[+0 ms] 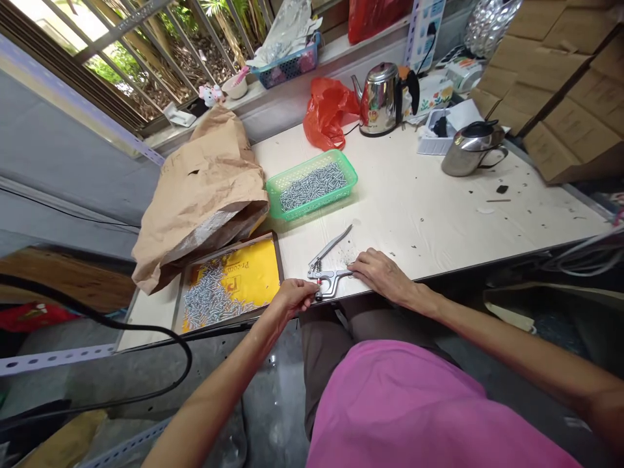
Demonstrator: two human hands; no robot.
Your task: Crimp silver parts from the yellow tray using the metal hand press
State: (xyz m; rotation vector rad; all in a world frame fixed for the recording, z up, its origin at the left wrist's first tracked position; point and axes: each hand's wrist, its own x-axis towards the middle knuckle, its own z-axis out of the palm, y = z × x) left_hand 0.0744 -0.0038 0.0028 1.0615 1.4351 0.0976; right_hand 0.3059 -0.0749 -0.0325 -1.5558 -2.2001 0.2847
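Note:
A pair of grey snap-fastener pliers [332, 276] lies near the front edge of the table, its upper handle raised and a small spring at the joint. My left hand [298, 294] is closed, thumb and fingertips pinched together at the jaw end beside a small red part. Whatever is between those fingertips is too small to make out. Bent fingers of my right hand [383, 274] close on the tip of the lower handle. Left of my left hand, small silvery metal pieces [209, 302] lie in a shallow tray [279, 257] with a yellow bottom.
Behind the pliers sits a green basket [353, 177] of similar metal pieces. A large brown paper bag [205, 182] overhangs the tray. Farther back are a red plastic bag [327, 117], a kettle [380, 104] and a metal pot [465, 153]. Tiny dark scraps dot the white tabletop [390, 195].

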